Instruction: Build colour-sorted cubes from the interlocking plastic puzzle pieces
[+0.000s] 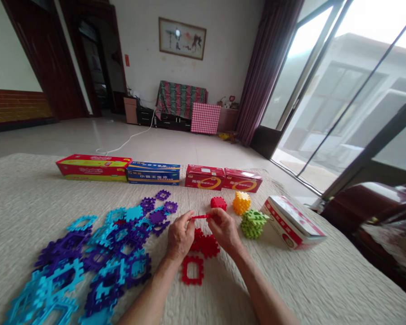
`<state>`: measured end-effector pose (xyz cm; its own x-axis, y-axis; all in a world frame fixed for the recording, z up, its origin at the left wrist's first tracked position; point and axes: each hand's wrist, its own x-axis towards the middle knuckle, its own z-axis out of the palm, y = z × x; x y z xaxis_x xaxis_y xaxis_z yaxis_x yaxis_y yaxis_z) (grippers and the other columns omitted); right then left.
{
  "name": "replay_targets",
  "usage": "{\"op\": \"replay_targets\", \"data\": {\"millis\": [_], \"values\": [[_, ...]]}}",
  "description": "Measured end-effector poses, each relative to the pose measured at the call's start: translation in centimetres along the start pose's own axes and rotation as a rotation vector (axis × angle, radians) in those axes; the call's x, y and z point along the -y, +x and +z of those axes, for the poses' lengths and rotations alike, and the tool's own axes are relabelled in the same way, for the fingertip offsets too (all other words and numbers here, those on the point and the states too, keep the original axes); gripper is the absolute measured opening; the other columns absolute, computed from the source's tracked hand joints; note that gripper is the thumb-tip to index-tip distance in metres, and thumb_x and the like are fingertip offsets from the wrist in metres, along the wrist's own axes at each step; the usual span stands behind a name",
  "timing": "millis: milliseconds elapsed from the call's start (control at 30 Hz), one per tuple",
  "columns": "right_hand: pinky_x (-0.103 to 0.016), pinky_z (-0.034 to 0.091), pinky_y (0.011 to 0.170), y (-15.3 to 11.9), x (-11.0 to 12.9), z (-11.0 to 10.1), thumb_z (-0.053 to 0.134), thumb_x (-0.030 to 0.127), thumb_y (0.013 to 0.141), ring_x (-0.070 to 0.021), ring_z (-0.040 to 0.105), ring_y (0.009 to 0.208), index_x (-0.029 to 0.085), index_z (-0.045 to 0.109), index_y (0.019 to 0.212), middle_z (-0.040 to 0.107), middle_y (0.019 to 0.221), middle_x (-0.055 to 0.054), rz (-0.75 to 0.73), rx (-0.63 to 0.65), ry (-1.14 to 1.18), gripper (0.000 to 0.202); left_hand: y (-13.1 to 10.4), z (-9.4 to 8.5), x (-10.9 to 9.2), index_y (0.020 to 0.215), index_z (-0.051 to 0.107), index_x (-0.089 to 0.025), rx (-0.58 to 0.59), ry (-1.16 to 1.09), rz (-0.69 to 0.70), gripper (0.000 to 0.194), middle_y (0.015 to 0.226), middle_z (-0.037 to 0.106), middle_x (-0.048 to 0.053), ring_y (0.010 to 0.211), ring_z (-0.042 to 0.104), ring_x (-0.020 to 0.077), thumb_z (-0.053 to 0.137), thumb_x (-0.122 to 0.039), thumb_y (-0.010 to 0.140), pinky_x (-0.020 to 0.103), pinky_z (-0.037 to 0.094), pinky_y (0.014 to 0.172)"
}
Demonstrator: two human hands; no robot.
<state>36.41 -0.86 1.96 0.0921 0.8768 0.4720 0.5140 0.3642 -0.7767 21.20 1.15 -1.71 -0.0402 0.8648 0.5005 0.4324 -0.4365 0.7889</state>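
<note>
My left hand (181,232) and my right hand (223,228) pinch a thin red piece (200,216) between them, one at each end, seen edge-on above the cloth. Below them lie several red notched pieces (209,246), partly hidden by my hands, and a red square frame (192,270) sits nearer to me. Just beyond my right hand is a red stack (218,203). To its right stand a yellow stack (241,203) and a green stack (253,223).
Purple pieces (67,246) and light blue pieces (37,293) lie heaped on the left. A red and yellow box (94,168), a blue box (153,174) and two red boxes (205,177) line the far edge. A white and red box (291,223) stands at right.
</note>
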Motion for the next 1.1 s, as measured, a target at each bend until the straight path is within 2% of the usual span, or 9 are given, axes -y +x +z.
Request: {"op": "replay_targets", "data": {"millis": [233,333,433,500,600,700,800,967,1100], "values": [[-0.025,0.051,0.067,-0.2,0.5,0.4,0.049,0.018,0.077,-0.0136,0.061,0.07,0.019,0.06,0.081,0.064,0.08,-0.004,-0.124,-0.107,-0.024,0.012,0.1,-1.3,-1.5,0.105,0.068,-0.017,0.1,-0.25,-0.159,0.034,0.09,0.073,0.004,0.079,0.066,0.0171,0.046,-0.034,0.086,0.028,0.053,0.075],[-0.026,0.052,0.069,-0.2,0.6,0.5,0.048,0.015,0.077,-0.0144,0.062,0.076,0.02,0.059,0.08,0.065,0.084,-0.004,-0.153,-0.11,-0.035,0.013,0.2,-1.4,-1.4,0.105,0.069,-0.015,0.111,-0.305,-0.207,0.037,0.081,0.072,0.003,0.071,0.064,0.0156,0.048,-0.039,0.085,0.026,0.051,0.068],[-0.026,0.052,0.071,-0.4,0.5,0.4,0.047,0.013,0.076,-0.0152,0.061,0.08,0.02,0.059,0.081,0.064,0.087,-0.005,-0.18,-0.073,-0.049,0.015,0.4,-1.0,-0.7,0.106,0.068,-0.014,0.108,-0.357,-0.265,0.037,0.075,0.071,0.002,0.064,0.061,0.0142,0.051,-0.037,0.083,0.025,0.05,0.063],[-0.028,0.052,0.075,-0.6,0.5,0.3,0.048,0.013,0.075,-0.0164,0.061,0.088,0.019,0.059,0.089,0.063,0.096,-0.007,-0.213,-0.005,-0.057,0.019,0.5,-0.8,-0.4,0.108,0.068,-0.014,0.097,-0.396,-0.302,0.037,0.081,0.072,0.003,0.07,0.064,0.0153,0.052,-0.034,0.082,0.026,0.051,0.066],[-0.033,0.05,0.085,-0.9,0.7,0.2,0.055,0.016,0.075,-0.0198,0.057,0.102,0.019,0.056,0.107,0.058,0.111,-0.009,-0.275,0.092,-0.088,0.033,0.6,-0.8,-0.3,0.108,0.068,-0.015,0.06,-0.416,-0.325,0.036,0.095,0.073,0.006,0.088,0.066,0.019,0.053,-0.033,0.08,0.03,0.052,0.08],[-0.037,0.048,0.089,-1.1,0.9,0.4,0.061,0.022,0.075,-0.0219,0.056,0.104,0.019,0.053,0.111,0.056,0.111,-0.01,-0.29,0.076,-0.156,0.037,0.6,-0.8,-0.6,0.104,0.07,-0.015,0.037,-0.426,-0.308,0.034,0.105,0.072,0.008,0.099,0.064,0.0212,0.055,-0.032,0.079,0.033,0.048,0.091],[-0.036,0.049,0.088,-1.2,0.9,0.9,0.063,0.022,0.076,-0.0213,0.057,0.101,0.02,0.054,0.108,0.057,0.107,-0.009,-0.262,0.034,-0.227,0.034,0.7,-0.9,-0.8,0.101,0.072,-0.016,0.043,-0.438,-0.312,0.033,0.103,0.072,0.009,0.097,0.065,0.0217,0.057,-0.032,0.077,0.034,0.049,0.091],[-0.034,0.05,0.089,-1.6,0.9,1.4,0.06,0.015,0.074,-0.0198,0.057,0.101,0.02,0.052,0.11,0.056,0.109,-0.008,-0.255,0.08,-0.268,0.037,0.8,-0.6,-0.4,0.093,0.074,-0.018,-0.007,-0.458,-0.318,0.028,0.098,0.074,0.007,0.095,0.066,0.0221,0.062,-0.031,0.072,0.035,0.049,0.092],[-0.036,0.05,0.09,-1.9,1.4,2.1,0.06,0.014,0.072,-0.0206,0.055,0.104,0.019,0.049,0.114,0.053,0.112,-0.009,-0.237,0.018,-0.284,0.043,0.9,-0.2,0.2,0.094,0.074,-0.016,-0.014,-0.531,-0.396,0.031,0.094,0.074,0.008,0.089,0.067,0.0219,0.066,-0.034,0.07,0.033,0.051,0.085]]}}
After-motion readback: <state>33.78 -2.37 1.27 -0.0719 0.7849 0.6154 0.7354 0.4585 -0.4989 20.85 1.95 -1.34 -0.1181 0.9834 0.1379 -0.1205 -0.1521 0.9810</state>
